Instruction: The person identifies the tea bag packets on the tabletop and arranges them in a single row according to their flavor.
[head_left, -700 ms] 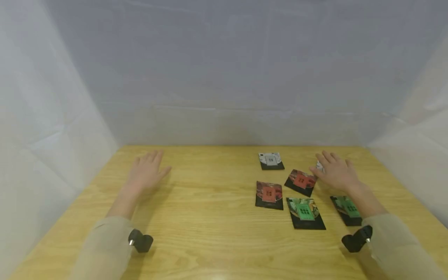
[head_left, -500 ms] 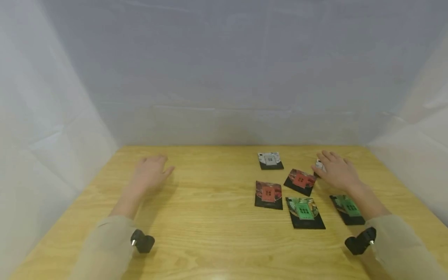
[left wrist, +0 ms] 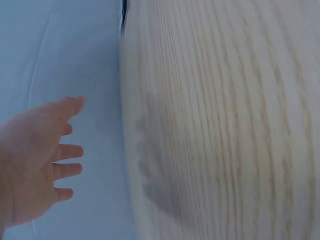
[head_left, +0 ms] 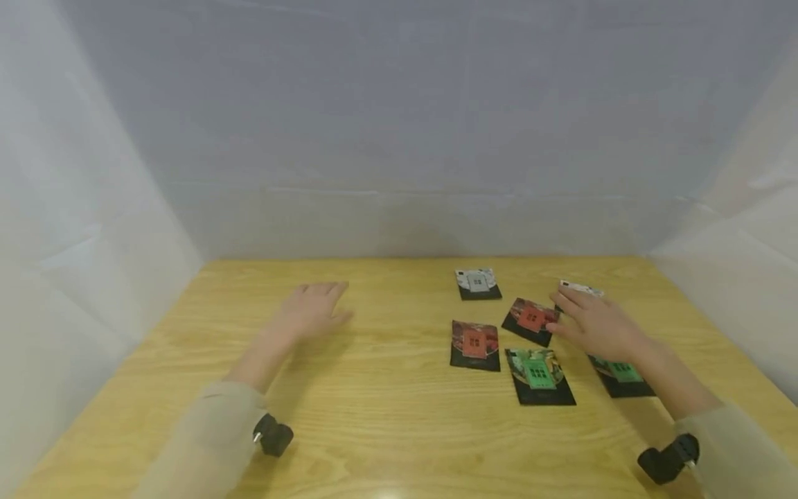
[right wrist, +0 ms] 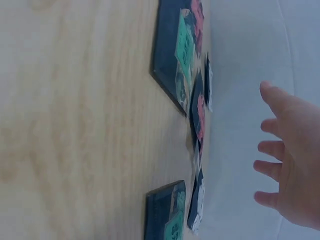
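My left hand point(head_left: 312, 312) hovers over the left-centre of the table with its fingers spread and nothing in it; the left wrist view shows its shadow on the wood below. On the other side, my right hand point(head_left: 600, 327) hangs above several flat square packets, fingers apart and holding none. It overlaps a black-and-white packet point(head_left: 586, 288), a corner of a red packet point(head_left: 531, 317) and part of a green packet point(head_left: 625, 371). Nearby lie another red packet point(head_left: 475, 344), a second green packet point(head_left: 539, 376) and, farther back, a second white packet point(head_left: 478, 283).
The wooden table point(head_left: 374, 416) ends at a pale sheet wall point(head_left: 399, 166) behind, with similar white sheets on the left and right. A small black camera sits on each wrist, over beige sleeves point(head_left: 212, 436).
My left hand has moved to the right, toward the middle. The right hand has shifted slightly, now covering the red packet's corner. Apart from a slight view shift, the packets lie as before.
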Demonstrator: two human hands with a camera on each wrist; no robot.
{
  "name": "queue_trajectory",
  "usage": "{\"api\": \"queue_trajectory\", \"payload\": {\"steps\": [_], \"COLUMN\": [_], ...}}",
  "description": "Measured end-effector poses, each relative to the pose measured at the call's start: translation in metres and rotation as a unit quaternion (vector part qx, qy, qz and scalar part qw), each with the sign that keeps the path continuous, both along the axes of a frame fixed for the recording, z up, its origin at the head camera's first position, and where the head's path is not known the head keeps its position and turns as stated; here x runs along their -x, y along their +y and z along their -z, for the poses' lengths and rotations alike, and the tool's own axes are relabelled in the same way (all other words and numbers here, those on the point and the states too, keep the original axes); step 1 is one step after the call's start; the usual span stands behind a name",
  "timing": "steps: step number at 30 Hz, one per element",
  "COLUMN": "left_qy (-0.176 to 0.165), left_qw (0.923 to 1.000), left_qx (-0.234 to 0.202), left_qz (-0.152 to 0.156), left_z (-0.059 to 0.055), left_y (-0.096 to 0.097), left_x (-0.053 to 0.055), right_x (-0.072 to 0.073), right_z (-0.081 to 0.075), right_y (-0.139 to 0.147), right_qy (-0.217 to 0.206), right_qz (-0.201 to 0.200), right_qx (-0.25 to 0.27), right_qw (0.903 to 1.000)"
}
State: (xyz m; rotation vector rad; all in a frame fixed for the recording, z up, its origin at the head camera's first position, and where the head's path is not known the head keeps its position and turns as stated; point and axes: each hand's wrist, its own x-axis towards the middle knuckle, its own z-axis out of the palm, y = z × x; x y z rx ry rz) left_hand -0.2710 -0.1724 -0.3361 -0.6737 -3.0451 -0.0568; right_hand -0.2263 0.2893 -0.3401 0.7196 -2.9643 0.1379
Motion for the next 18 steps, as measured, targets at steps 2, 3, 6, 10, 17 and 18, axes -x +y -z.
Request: {"api": "queue_trajectory", "payload": {"steps": [2, 3, 6, 10, 17, 18], "left_qy": [-0.019, -0.027, -0.039, -0.03, -0.039, -0.041], "left_qw": [0.9997, 0.9993, 0.9979, 0.9957, 0.9889, 0.9878], "left_qx": [0.0, 0.003, 0.01, 0.025, 0.057, 0.062], "left_qz": [0.017, 0.025, 0.05, 0.085, 0.132, 0.137], "left_z": [0.001, 0.002, 0.004, 0.007, 0.011, 0.011], "left_y": [0.008, 0.012, 0.025, 0.041, 0.067, 0.071], "left_x": [-0.004, -0.006, -0.011, -0.017, -0.029, -0.031], "right_x": [-0.005, -0.008, -0.017, -0.028, -0.045, -0.048], "right_z": [0.003, 0.005, 0.007, 0.01, 0.014, 0.015], "right_y": [-0.001, -0.003, -0.006, -0.009, -0.013, -0.014], "right_qy": [-0.024, -0.035, -0.049, -0.041, -0.065, -0.071], "right_qz": [-0.019, -0.027, -0.049, -0.07, -0.083, -0.085], "right_qx": [0.019, 0.03, 0.046, 0.04, 0.021, 0.019], "right_qw": [0.9993, 0.9986, 0.9965, 0.9959, 0.9942, 0.9937]}}
